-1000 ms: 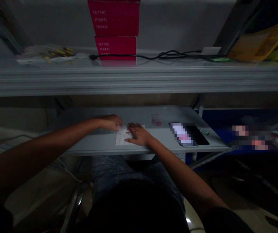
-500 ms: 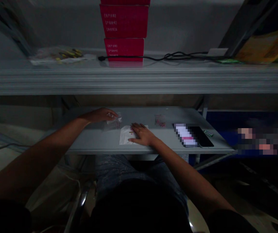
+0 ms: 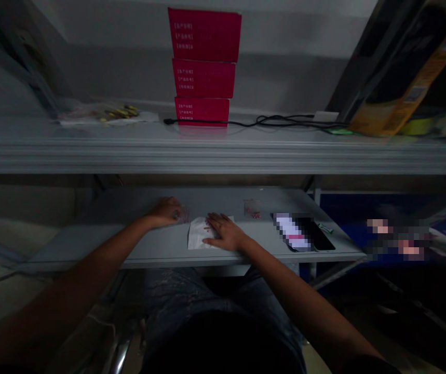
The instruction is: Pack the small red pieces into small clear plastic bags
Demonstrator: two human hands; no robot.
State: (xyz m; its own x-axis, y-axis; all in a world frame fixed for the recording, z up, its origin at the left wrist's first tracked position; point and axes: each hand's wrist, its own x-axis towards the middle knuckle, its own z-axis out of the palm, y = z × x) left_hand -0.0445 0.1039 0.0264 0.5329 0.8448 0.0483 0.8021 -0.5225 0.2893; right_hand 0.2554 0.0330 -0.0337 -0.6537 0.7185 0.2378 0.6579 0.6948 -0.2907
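My left hand (image 3: 165, 212) rests low at the back left of the grey table, its fingers curled together at the edge of a small clear plastic bag (image 3: 184, 214). The bag's contents are too blurred to make out. Flat on a white paper-like sheet or pouch (image 3: 197, 238) lies my right hand (image 3: 227, 231), fingers stretched and thumb apart. Small reddish and tan bits show on the white sheet beside its fingertips. Another clear bag (image 3: 252, 209) with small red pieces lies beyond my right hand.
Two phones, one lit (image 3: 291, 231) and one dark (image 3: 320, 234), lie at the table's right, beside a small green-white packet (image 3: 326, 228). Above, a shelf (image 3: 207, 156) overhangs the back, carrying red boxes (image 3: 205, 36), a black cable (image 3: 281, 121) and a bag of yellow-black items (image 3: 119, 112).
My left hand's fingers have curled in at the clear bag, and the hand sits slightly nearer the white sheet. My right hand stays flat there. The view has tilted up.
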